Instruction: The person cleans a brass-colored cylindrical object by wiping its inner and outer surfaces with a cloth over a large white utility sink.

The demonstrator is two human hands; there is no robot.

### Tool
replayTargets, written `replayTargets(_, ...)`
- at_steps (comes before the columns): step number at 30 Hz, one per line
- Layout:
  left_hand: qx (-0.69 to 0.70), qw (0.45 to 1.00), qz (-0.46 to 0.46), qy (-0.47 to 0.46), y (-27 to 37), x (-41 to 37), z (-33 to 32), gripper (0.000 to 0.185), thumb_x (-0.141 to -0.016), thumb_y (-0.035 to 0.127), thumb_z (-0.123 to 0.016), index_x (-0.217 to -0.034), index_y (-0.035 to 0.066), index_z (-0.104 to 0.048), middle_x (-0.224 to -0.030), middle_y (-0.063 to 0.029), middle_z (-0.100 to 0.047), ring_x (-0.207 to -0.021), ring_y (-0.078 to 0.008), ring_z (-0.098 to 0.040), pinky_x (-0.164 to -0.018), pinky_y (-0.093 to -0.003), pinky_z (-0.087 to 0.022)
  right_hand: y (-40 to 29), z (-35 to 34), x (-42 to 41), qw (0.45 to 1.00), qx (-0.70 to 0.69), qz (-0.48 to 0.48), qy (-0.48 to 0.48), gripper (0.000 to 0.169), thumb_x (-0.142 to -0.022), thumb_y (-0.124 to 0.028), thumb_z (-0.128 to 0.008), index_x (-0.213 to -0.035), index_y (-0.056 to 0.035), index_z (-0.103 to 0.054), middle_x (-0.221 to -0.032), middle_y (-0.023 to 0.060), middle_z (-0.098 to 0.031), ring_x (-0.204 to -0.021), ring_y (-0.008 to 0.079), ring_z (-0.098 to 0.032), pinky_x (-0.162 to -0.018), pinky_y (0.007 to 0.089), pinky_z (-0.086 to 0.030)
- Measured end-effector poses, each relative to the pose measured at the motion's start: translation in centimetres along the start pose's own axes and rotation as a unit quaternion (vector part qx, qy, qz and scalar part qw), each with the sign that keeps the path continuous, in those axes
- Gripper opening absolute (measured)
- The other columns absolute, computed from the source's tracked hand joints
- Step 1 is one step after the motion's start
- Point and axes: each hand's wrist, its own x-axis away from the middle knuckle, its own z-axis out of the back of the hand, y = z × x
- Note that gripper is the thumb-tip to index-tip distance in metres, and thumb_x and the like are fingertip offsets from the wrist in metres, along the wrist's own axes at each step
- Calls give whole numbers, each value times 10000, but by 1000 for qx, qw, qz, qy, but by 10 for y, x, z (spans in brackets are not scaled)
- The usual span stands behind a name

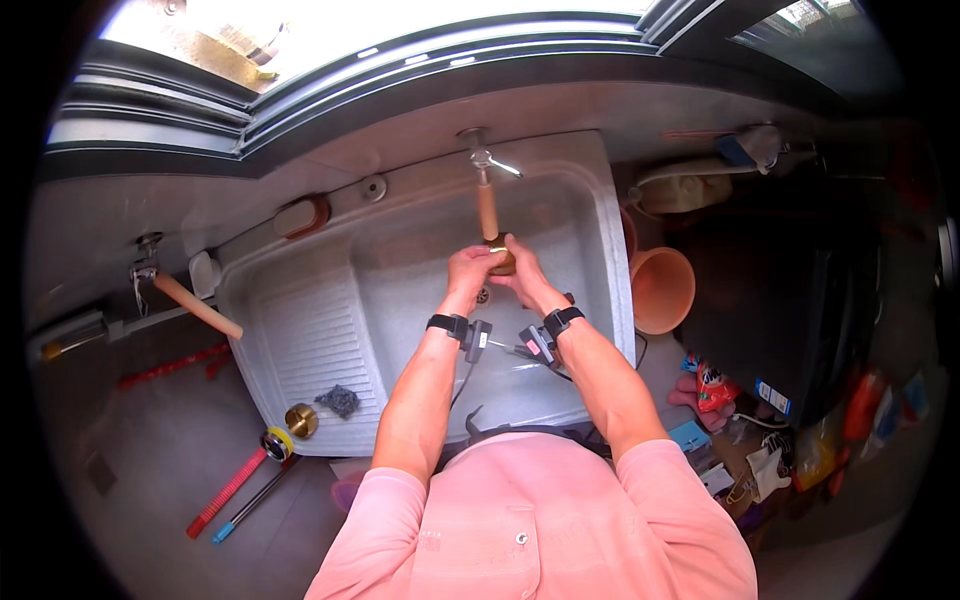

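Observation:
Both hands hold a small brass-coloured round vessel [501,260] just below the end of the pinkish hose [487,210] on the tap [481,157]. My left hand [472,268] grips it from the left side, and my right hand [527,268] has it from the right. Fingers cover much of the vessel, so its full shape is hidden. Beneath is the basin of a grey stone-look laundry sink [420,217], with the drain [483,295] close under the hands. Whether water is running cannot be made out.
On the ribbed washboard [315,315] are a dark scouring pad [339,401] and a brass-coloured cup [301,421], with a yellow-rimmed round container [277,444] at the corner. A second hosed tap [199,305] juts from the left. Right of the sink stands an orange bucket [663,291].

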Motion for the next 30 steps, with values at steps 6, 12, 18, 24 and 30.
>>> replayTargets(6, -80, 990, -97, 60, -16, 7, 10, 602, -793, 154, -812, -1315, -8, -560, -1145, -110, -629, -1064, -177, -605, -933, -320, -510, -8, 7, 6, 988, -143, -57, -19, 540, -1077, -514, -380, -1353, -68, -509, -1292, 148, -628, -1081, 310, -652, -863, 452, -567)
replayTargets(12, -100, 977, -135, -132, 5, 22, 24, 926, -704, 116, -858, -1489, -9, -384, -1415, -167, -541, -1346, -261, -501, -1106, -371, -429, -8, 3, 9, 967, -210, -114, -87, 543, -1098, -468, -318, -1374, -42, -511, -1322, 169, -630, -1191, 321, -634, -973, 503, -550)
replayTargets(18, -172, 961, -195, -92, -12, 0, 31, 952, -617, 48, -886, -1446, -16, -424, -1383, -178, -559, -1320, -312, -535, -1114, -387, -432, -7, -2, 6, 995, -5, -94, 30, 453, -1094, -368, -338, -1320, -60, -582, -1207, 134, -699, -1048, 344, -691, -911, 459, -565)
replayTargets(24, -292, 913, -283, 19, -19, -12, 40, 838, -602, 17, -861, -1369, 44, -524, -1311, -197, -586, -1245, -396, -560, -1064, -438, -477, -25, -2, 28, 754, 511, 411, 40, 237, -959, -112, -530, -1088, -36, -714, -1065, 168, -720, -947, 399, -674, -836, 443, -549)
replayTargets(30, -303, 901, -310, -26, -7, -18, 44, 824, -593, -4, -841, -1359, 61, -546, -1327, -189, -586, -1247, -403, -556, -1065, -440, -475, -28, -3, 30, 729, 612, 296, -78, 205, -941, -122, -579, -1052, -18, -717, -909, 140, -727, -771, 367, -652, -751, 440, -537)
